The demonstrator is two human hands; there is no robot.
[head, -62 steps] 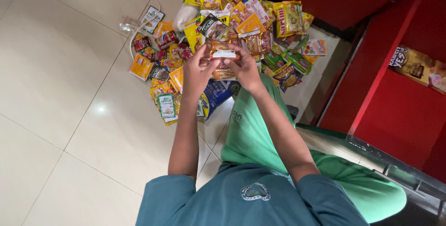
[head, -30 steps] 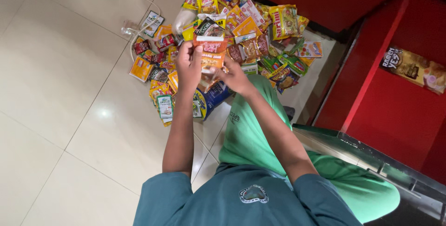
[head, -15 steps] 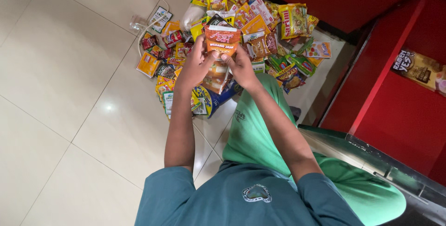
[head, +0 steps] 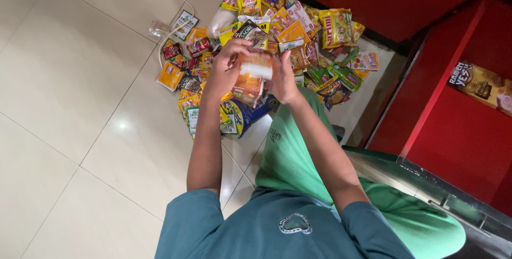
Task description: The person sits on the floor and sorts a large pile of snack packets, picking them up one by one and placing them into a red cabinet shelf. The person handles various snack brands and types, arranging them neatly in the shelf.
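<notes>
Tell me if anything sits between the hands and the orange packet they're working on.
Nothing visible does. The left hand and right hand both already grip the orange packet directly, one on each side, holding it up above the pile of packets on the tiled floor.

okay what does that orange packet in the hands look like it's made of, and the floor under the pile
Orange packet: probably thin glossy plastic film, since it bends between the left hand and right hand. Floor: likely glazed ceramic tile, pale, with grout lines and a bright light reflection.
</notes>
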